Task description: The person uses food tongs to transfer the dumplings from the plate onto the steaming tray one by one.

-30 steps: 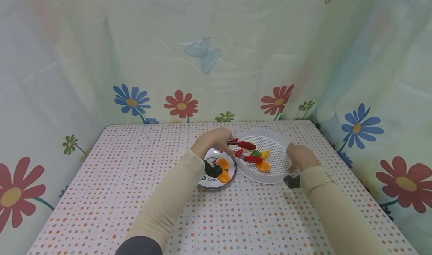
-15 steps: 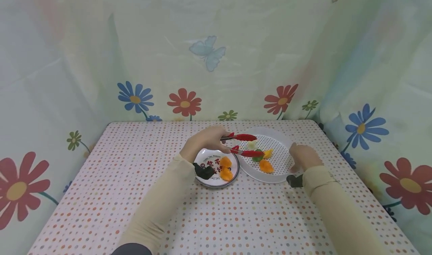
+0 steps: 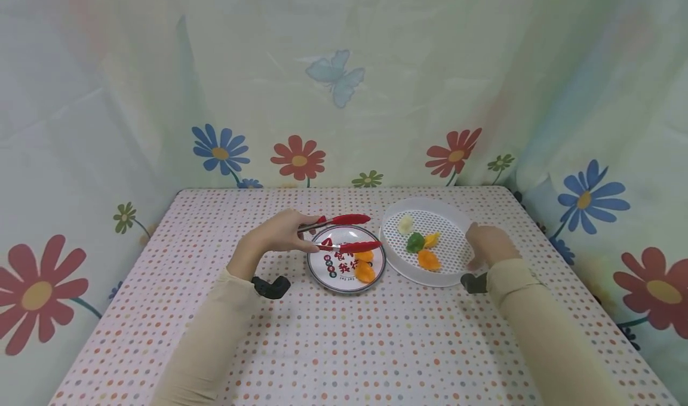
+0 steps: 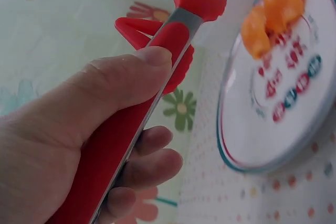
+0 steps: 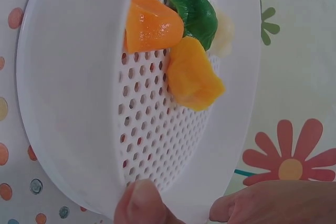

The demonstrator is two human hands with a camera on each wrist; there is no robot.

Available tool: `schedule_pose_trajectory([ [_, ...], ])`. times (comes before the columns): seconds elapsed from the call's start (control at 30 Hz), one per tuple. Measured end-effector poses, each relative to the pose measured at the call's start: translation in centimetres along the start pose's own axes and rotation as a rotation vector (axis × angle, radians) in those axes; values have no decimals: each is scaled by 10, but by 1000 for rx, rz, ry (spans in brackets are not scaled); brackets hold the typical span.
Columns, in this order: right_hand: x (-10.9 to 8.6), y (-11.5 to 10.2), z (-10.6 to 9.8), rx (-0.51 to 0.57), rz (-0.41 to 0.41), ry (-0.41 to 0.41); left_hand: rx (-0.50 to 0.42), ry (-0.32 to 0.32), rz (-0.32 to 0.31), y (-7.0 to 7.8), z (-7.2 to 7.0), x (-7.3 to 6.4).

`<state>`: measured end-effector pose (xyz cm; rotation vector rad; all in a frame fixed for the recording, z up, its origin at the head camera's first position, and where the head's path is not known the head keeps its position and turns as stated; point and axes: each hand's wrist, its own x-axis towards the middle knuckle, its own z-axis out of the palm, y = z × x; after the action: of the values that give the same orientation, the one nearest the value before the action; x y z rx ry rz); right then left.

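Observation:
My left hand (image 3: 279, 233) grips red-tipped metal tongs (image 3: 361, 247) with thumb and curled fingers. The tongs' arms stand apart with nothing between them, over the round white plate (image 3: 324, 274) with a dark rim and red lettering. Two orange dumpling-like pieces (image 4: 283, 1) lie on the plate, partly behind the tongs in the head view. My right hand (image 3: 490, 245) pinches the rim of a round white perforated basket (image 5: 73, 87) at its right side. Inside it sit a green piece (image 5: 194, 14), a yellow piece (image 5: 193, 77), an orange piece (image 5: 155, 24) and a cream piece (image 3: 405, 224).
Plate and basket stand side by side on a table with a dotted cloth (image 3: 344, 346). A curtain with flowers and butterflies (image 3: 338, 77) hangs behind the table's far edge and along both sides.
My left hand has carried the tongs leftward from over the basket to over the plate, uncovering the pieces in the basket. The right hand keeps its place at the basket's rim.

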<state>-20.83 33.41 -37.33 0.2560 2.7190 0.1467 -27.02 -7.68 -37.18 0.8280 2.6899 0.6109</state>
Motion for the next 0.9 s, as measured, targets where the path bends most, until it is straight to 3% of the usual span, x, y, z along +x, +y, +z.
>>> schedule_pose_trajectory([
  [0.2, -2, 4, 1, -52, -37, 44, -28, 2, -21, -23, 9, -11],
  [0.37, -3, 3, -1, -40, -39, 21, -54, -24, -17, -33, 17, -12],
  [0.63, -9, -1, -5, -19, -37, 9, -69, -42, 4, -34, 22, -7],
  [0.7, -9, -1, -5, -25, -37, 7, -54, -38, -12, -34, 22, -7],
  [0.73, 2, 4, 2, -34, -43, 18, -43, -35, -19, -34, 22, -7],
  [0.9, 0, 3, 1, -57, -42, 22, -28, -23, -41, -36, 21, -8],
])
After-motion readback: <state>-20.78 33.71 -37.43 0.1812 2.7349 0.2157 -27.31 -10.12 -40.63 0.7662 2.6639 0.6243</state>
